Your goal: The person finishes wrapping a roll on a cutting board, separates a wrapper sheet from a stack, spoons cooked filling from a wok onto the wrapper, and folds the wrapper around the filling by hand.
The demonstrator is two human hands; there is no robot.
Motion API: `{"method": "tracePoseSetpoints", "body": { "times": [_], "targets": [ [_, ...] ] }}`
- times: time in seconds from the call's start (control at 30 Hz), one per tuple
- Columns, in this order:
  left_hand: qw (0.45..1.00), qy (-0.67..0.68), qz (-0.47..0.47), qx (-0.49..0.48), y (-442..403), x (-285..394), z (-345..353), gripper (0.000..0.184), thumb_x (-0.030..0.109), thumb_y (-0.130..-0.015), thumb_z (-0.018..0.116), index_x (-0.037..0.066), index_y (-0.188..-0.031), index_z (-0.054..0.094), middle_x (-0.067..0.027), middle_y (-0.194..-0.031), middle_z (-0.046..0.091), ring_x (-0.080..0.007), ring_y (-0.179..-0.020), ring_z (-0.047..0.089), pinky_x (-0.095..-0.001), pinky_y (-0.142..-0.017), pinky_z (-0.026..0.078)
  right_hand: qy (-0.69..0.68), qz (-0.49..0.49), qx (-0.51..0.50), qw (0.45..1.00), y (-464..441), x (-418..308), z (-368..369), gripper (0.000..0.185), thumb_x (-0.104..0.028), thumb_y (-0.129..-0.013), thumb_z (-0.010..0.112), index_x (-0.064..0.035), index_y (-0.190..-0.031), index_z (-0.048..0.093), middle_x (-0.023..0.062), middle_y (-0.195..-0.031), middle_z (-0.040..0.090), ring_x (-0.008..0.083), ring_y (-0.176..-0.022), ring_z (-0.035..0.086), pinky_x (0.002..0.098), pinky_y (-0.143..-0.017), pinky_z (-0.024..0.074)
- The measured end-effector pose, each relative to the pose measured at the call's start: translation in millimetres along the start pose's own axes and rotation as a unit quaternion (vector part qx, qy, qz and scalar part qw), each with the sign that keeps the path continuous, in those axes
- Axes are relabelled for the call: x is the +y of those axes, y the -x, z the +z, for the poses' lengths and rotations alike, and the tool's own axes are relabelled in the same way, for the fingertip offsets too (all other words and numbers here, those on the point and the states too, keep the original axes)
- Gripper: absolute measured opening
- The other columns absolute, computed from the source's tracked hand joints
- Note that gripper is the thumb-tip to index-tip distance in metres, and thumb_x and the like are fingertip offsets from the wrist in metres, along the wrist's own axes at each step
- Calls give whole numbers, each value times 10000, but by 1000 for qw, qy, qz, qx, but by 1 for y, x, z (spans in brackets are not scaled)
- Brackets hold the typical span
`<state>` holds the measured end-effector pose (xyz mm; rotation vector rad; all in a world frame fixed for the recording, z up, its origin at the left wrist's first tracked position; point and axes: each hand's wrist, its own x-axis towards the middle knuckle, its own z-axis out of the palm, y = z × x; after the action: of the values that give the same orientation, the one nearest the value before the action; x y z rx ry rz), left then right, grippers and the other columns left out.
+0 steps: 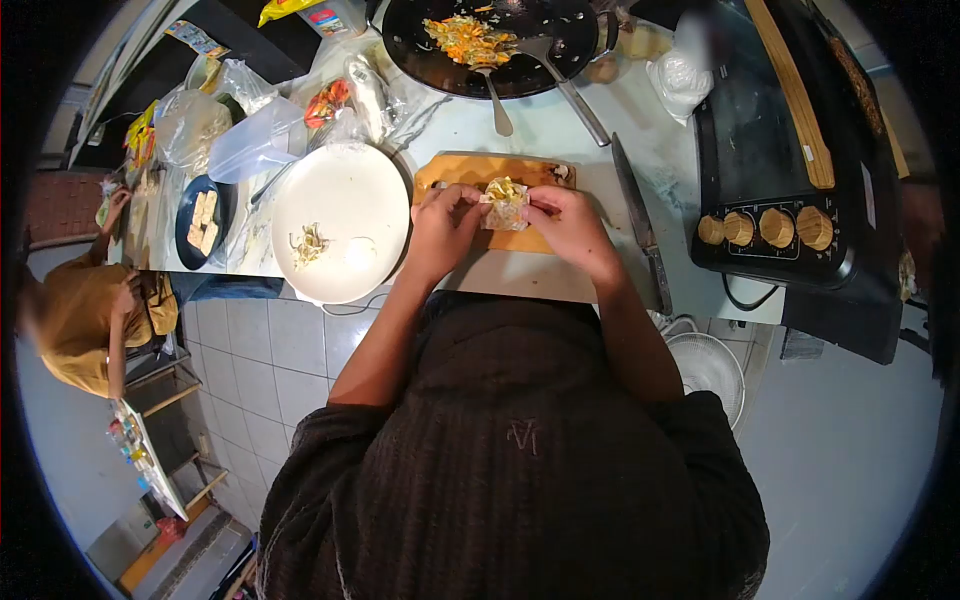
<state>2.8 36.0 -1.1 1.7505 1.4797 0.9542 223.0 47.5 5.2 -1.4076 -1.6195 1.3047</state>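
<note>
Above tan wooden chopping board [455, 168], left hand [445, 228] and right hand [575, 225] pinch pale translucent filled wrapper [508, 210]; black ribbed shirt [480, 490] bears M-like stitching [522, 437]; yellow packet [283, 10] lettering unreadable

Dark ribbed shirt [515, 490], short loose sleeves [712, 480], small M-like mark [522, 437]

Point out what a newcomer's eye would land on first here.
First, the left hand and right hand at the centre, pinching a small pale piece with shredded filling over a wooden cutting board. Next, the black wok at the top, holding an orange-flecked food mix, and the large white plate left of the board.
</note>
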Motion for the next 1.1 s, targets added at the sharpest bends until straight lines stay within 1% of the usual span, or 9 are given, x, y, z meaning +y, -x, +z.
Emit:
{"method": "tracePoseSetpoints", "body": {
  "times": [0.1, 0.2, 0.33, 0.43, 0.5, 0.57, 0.8, 0.93, 1.1],
  "targets": [
    [998, -62, -19, -25, -8, 1, 0, 149, 212, -856, 759, 94, -935, 715, -48, -830, 716, -265, -827, 642, -405, -758, 460, 39, 40, 23, 998, -6, 8, 5, 268, -189, -913, 686, 13, -1089, 703, 166, -980, 748, 251, -889, 731, 343, -791, 556],
    [995, -94, 18, -39, -13, 1, -5, 201, 189, -879, 746, 13, -971, 713, -138, -806, 709, -233, -745, 703, -338, -700, 541, 103, 38, 58, 992, -3, 5, 7, 272, -218, -913, 691, -4, -1080, 714, 170, -995, 743, 282, -899, 731, 356, -798, 561],
    [990, -126, 68, -5, -16, 0, -17, 181, 227, -851, 761, 86, -964, 752, -75, -814, 721, -271, -767, 648, -404, -718, 484, 81, 50, 73, 993, 2, 4, 6, 268, -220, -906, 702, -9, -1070, 719, 169, -994, 742, 295, -892, 731, 362, -795, 566],
    [991, -102, 11, -87, -26, 2, -42, 215, 209, -891, 733, 52, -1037, 749, -104, -863, 734, -224, -728, 669, -335, -706, 531, 73, 47, 97, 991, 8, -3, 4, 257, -204, -898, 712, -8, -1064, 717, 186, -973, 738, 298, -866, 733, 356, -778, 572],
    [1000, -16, 5, -14, -45, -13, -65, 201, 228, -905, 718, 54, -1000, 752, -133, -860, 737, -259, -766, 705, -371, -713, 536, 100, 24, 125, 987, 11, -7, 1, 236, -181, -898, 714, 0, -1049, 713, 188, -937, 737, 284, -831, 736, 350, -750, 573],
    [991, -109, -55, 54, -77, -28, -98, 233, 251, -921, 705, 44, -1021, 740, -136, -871, 743, -273, -779, 725, -369, -698, 549, 97, 19, 145, 984, 12, -7, 0, 229, -177, -900, 713, 5, -1040, 711, 185, -915, 735, 267, -814, 735, 346, -740, 570],
    [915, -346, -116, 173, -193, -68, -132, 760, 634, -830, 674, -19, -1213, 607, -194, -961, 735, -355, -959, 716, -441, -854, 540, 78, 44, 176, 980, 16, -21, -3, 243, -183, -905, 716, 15, -1044, 700, 158, -872, 737, 208, -786, 721, 326, -730, 557],
    [895, -362, -237, 107, -212, -69, -122, 770, 555, -804, 726, 26, -1300, 468, -285, -1263, 596, -437, -1128, 625, -490, -943, 505, 79, 29, 184, 979, 20, -22, -6, 247, -186, -906, 715, 10, -1057, 700, 155, -886, 741, 205, -795, 720, 323, -735, 555],
    [933, -313, -152, 94, -211, -108, -146, 429, 330, -889, 652, 158, -1275, 579, -235, -1286, 587, -395, -1151, 614, -489, -974, 491, 103, 64, 190, 974, 23, -14, -12, 240, -192, -903, 722, -8, -1057, 707, 152, -906, 744, 215, -800, 722, 321, -745, 557]
  ]
}}
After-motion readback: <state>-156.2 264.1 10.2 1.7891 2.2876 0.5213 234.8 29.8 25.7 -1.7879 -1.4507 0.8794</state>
